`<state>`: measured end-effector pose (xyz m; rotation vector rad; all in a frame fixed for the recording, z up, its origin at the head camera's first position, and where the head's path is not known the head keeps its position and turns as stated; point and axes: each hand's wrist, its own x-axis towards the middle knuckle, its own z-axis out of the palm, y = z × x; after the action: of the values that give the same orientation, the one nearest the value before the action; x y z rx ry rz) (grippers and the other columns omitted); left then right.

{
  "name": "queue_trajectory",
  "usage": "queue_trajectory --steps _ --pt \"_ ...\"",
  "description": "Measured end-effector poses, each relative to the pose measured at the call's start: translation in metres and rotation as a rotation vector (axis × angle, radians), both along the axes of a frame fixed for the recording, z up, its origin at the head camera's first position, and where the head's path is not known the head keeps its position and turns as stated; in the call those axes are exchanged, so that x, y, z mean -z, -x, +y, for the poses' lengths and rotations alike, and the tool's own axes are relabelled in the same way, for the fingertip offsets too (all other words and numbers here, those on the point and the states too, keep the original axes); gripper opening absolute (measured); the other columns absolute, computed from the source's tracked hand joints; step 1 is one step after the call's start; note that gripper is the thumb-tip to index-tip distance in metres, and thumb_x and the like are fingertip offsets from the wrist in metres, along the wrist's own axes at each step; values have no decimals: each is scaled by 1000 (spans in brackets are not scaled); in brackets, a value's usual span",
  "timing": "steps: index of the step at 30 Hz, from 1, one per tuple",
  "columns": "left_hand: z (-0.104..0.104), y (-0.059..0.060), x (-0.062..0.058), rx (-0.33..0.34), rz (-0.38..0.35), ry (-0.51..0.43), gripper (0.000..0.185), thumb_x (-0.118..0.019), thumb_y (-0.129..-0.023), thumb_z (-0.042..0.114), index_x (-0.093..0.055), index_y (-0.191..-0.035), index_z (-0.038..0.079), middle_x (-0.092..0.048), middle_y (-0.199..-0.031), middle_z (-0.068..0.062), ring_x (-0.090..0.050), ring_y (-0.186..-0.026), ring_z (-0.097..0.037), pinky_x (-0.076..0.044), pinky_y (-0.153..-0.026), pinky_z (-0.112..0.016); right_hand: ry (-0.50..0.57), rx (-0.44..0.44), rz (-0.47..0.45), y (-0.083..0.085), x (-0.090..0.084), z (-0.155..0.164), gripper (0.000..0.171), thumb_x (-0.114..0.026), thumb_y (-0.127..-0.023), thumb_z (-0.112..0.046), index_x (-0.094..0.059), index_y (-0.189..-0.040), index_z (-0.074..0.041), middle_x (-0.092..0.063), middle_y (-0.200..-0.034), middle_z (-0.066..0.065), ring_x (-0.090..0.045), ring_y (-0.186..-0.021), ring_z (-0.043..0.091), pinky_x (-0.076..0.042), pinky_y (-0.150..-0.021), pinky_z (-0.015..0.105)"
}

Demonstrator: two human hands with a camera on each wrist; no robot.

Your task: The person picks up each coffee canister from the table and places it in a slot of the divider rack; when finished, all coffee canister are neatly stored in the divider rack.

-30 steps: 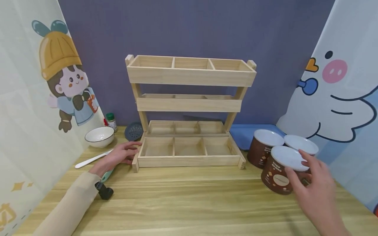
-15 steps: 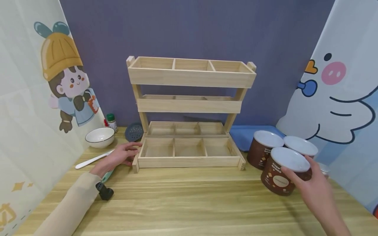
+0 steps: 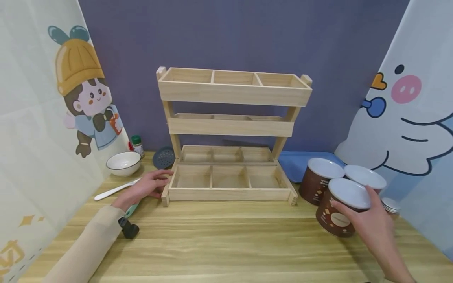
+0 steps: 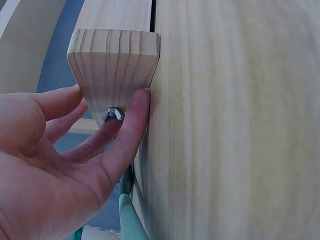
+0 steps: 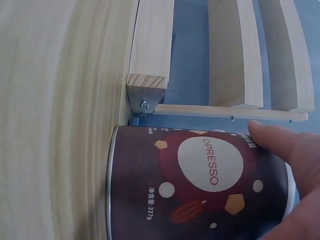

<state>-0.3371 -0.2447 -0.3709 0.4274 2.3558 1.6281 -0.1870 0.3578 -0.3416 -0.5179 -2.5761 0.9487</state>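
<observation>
Right hand (image 3: 371,222) fingers (image 5: 272,140) curl around the front brown can (image 3: 341,208), at 4 o'clock from the wooden rack (image 3: 230,133) on the desk (image 3: 226,243). Left hand (image 3: 145,188) fingers, loosely spread, touch the rack's left foot at 9 o'clock.

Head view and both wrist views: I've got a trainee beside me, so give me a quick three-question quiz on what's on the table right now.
1. True or false: the left hand rests against the wooden rack at its front left corner.
2. Which can does the right hand grip? A) the front can; B) the back left can; C) the back right can.
3. Fill in: every compartment of the rack that shows holds ____.

Key: 1 true. In the left wrist view the fingers touch the rack's foot. 2 A, the brown can with a white lid, nearest the camera. 3 nothing.
</observation>
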Motion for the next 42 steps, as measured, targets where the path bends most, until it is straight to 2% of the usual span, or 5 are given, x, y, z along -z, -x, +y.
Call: queue_trajectory --steps 11,19,27,32,42 --pt "-1 4 3 -15 4 6 49 -47 -108 14 -35 -153 -2 -64 -122 -27 -69 -93 -20 -57 -74 -37 -34 51 12 1 2 1 125 -78 -77 -67 -10 -163 -8 -22 -154 40 -33 -126 61 -37 -90 70" --pt "-1 5 3 -8 3 -9 48 -46 -108 13 -35 -153 -2 -64 -122 -28 -69 -92 -20 -57 -74 -36 -73 36 13 -5 -5 -7 122 -77 -77 -68 -14 -163 -8 -28 -150 43 -34 -123 62 -36 -87 70" --pt "-1 3 3 -14 -4 -7 48 -46 -108 12 -35 -153 -2 -64 -121 -26 -69 -93 -21 -58 -74 -37 -113 -30 36 -11 -23 -31 118 -78 -77 -66 -20 -162 -10 -34 -145 44 -38 -121 61 -37 -85 68" --pt "0 1 2 -14 -10 -10 49 -46 -108 12 -34 -154 -2 -62 -125 -28 -69 -96 -21 -58 -77 -38 -101 -115 89 -12 -30 -50 111 -82 -77 -60 -27 -161 -13 -38 -145 41 -40 -120 60 -39 -84 67" --pt "1 2 3 -19 -4 -8 48 -46 -108 11 -35 -153 -2 -58 -130 -32 -69 -97 -22 -58 -79 -39 -68 -275 161 -2 -35 -89 106 -85 -77 -54 -30 -161 -18 -40 -146 36 -47 -120 54 -44 -84 64"
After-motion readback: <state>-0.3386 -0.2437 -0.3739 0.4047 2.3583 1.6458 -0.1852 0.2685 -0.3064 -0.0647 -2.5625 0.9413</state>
